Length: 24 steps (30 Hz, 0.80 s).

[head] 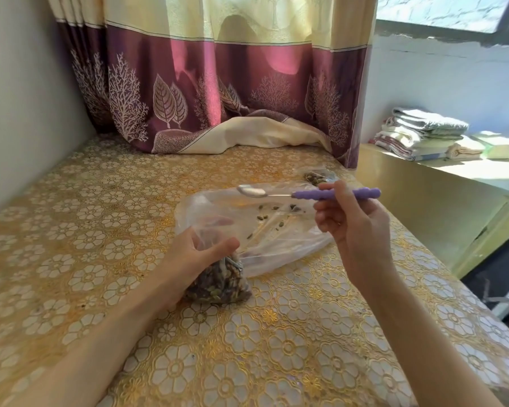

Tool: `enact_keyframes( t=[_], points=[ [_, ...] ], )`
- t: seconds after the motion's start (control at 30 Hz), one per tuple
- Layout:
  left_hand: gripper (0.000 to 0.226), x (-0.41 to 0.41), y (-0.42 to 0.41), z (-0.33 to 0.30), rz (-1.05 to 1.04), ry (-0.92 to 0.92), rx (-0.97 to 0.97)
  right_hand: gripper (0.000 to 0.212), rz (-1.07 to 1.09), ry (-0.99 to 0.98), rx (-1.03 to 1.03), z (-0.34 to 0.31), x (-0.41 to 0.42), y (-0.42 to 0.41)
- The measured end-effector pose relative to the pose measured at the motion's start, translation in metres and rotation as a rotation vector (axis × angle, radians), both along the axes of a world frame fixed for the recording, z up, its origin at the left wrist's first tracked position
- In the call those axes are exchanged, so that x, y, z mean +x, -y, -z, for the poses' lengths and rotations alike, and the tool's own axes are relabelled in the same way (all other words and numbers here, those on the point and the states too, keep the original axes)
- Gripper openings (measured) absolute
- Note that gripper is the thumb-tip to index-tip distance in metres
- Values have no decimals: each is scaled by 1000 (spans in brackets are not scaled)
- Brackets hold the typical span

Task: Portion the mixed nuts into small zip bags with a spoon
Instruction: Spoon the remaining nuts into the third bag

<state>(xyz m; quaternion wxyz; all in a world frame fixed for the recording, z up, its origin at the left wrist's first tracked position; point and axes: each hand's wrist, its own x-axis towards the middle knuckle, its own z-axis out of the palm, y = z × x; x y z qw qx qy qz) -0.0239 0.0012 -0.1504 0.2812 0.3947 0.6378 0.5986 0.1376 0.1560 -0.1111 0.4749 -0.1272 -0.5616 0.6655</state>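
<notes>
Gold floral-clothed counter (247, 348). Left hand (197, 254) gripping small clear zip bag of mixed nuts (218, 284), mouth gathered, likely for sealing. Right hand (353, 221) pinching empty purple-handled metal spoon (306, 193) above nearly emptied large clear plastic bag (265, 227).

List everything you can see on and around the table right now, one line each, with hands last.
small zip bag: one, clear, packed with mixed nuts, on the near middle of the table
large plastic bag: one, clear, nearly empty with a few loose nuts, lying flat behind the small bag
filled bag: one, clear with dark nuts, far right of the table, partly hidden
spoon: one, steel bowl with purple handle, held above the large bag, bowl looks empty
tablecloth: one, gold and white floral
curtain: one, maroon and cream, behind the table
folded towels: a stack, white and striped, on the right ledge
left hand: grips the small bag's top
right hand: holds the spoon handle
</notes>
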Motion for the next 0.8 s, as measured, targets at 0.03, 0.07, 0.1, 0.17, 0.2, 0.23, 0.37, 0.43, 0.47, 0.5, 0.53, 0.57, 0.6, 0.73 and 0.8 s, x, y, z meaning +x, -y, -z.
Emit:
enact_keyframes(
  t=[0.03,0.07,0.1,0.17,0.2,0.23,0.37,0.43,0.47,0.5,0.53,0.57,0.6,0.73,0.8],
  points=[
    [76,0,0,0,9,-3,-4,26,87,33,-10,4,-1,-4],
    [75,-1,-1,1,9,-7,-11,29,161,81,-7,9,-3,-8],
    [77,-3,-1,3,5,-11,-23,31,216,137,5,14,-4,-12],
    [76,-6,-2,6,-5,-24,-54,34,282,233,37,25,-5,-19],
    [73,-7,-2,8,-6,-32,-67,37,305,266,47,30,-5,-21],
    [69,-7,-3,9,-5,-46,-76,40,324,287,52,34,-5,-23],
    [60,-10,-4,14,-20,-114,-91,45,307,302,66,45,-1,-26],
    [57,-11,-5,15,-31,-148,-109,43,286,328,83,47,0,-26],
    [57,-11,-5,15,-36,-174,-116,43,287,340,89,48,-1,-27],
    [57,-10,-5,15,-37,-195,-119,44,294,345,88,48,-2,-28],
    [56,-10,-5,15,-37,-208,-122,44,305,345,83,48,-3,-29],
    [56,-10,-6,15,-39,-218,-126,44,322,349,77,48,-4,-31],
    [58,-11,-6,15,-41,-228,-130,44,340,356,73,47,-5,-33],
    [64,-13,-6,15,-34,-253,-138,47,375,349,22,47,-10,-44],
    [63,-13,-6,15,-30,-254,-136,48,376,339,-16,48,-13,-49]
  ],
)
